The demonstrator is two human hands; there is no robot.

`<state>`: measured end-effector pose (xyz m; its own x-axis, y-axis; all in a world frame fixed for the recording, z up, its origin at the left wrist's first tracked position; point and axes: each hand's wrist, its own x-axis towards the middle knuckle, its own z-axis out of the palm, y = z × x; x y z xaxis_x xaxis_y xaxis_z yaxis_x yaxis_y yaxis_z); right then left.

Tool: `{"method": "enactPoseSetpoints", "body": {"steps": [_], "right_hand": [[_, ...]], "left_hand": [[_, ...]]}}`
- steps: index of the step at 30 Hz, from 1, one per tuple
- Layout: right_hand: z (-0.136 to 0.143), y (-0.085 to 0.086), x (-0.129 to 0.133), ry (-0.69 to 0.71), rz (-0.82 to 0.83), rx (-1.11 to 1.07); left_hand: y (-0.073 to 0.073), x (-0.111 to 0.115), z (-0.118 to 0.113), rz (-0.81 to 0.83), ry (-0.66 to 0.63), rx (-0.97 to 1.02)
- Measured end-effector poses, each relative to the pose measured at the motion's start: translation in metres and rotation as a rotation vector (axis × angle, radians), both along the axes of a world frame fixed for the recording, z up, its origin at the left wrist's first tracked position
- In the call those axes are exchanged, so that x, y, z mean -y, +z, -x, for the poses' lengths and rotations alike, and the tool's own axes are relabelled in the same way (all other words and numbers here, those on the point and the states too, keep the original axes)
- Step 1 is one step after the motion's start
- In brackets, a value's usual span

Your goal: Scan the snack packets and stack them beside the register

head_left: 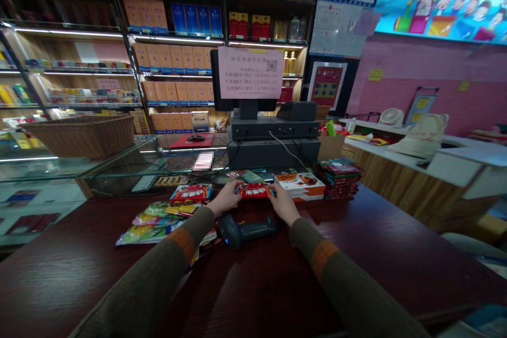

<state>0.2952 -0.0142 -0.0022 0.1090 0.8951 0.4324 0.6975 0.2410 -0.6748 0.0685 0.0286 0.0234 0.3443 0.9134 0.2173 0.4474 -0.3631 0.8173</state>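
Note:
Both my hands grip one red snack packet (254,190) by its two ends, at the back of the dark wooden counter (356,253). My left hand (226,198) has its fingers closed on the left end, my right hand (284,204) on the right end. Just in front of the packet lies a black barcode scanner (245,230) with a small blue light. Left of my left hand is a similar red packet (191,192), with several colourful snack bags (154,222) in front of it. An orange and white box (300,185) sits right behind my right hand.
A stack of dark red and green packets (339,178) stands at the counter's right. Behind are a point-of-sale monitor (216,82) with a pink sign (251,73), a glass case (119,161) and a wicker basket (83,136). Stocked shelves line the wall.

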Motion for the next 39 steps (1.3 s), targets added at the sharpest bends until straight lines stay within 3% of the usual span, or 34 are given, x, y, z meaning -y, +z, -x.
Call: {"method": "enactPoseSetpoints", "body": {"steps": [11, 22, 28, 34, 39], "right_hand": [[0.005, 0.008, 0.002, 0.012, 0.017, 0.017], [0.007, -0.005, 0.001, -0.053, 0.105, 0.230], [0.010, 0.001, 0.012, -0.053, 0.200, 0.276], [0.010, 0.006, 0.013, -0.042, 0.152, 0.200], [0.015, 0.022, 0.017, -0.063, 0.083, 0.176]], "left_hand": [[0.001, 0.000, 0.002, -0.046, -0.075, -0.225], [0.002, -0.006, 0.003, 0.031, -0.137, -0.320], [0.002, -0.008, 0.008, 0.045, -0.153, -0.328], [0.002, -0.009, 0.006, 0.016, -0.104, -0.267], [0.013, -0.005, 0.009, -0.021, -0.071, -0.213]]}}
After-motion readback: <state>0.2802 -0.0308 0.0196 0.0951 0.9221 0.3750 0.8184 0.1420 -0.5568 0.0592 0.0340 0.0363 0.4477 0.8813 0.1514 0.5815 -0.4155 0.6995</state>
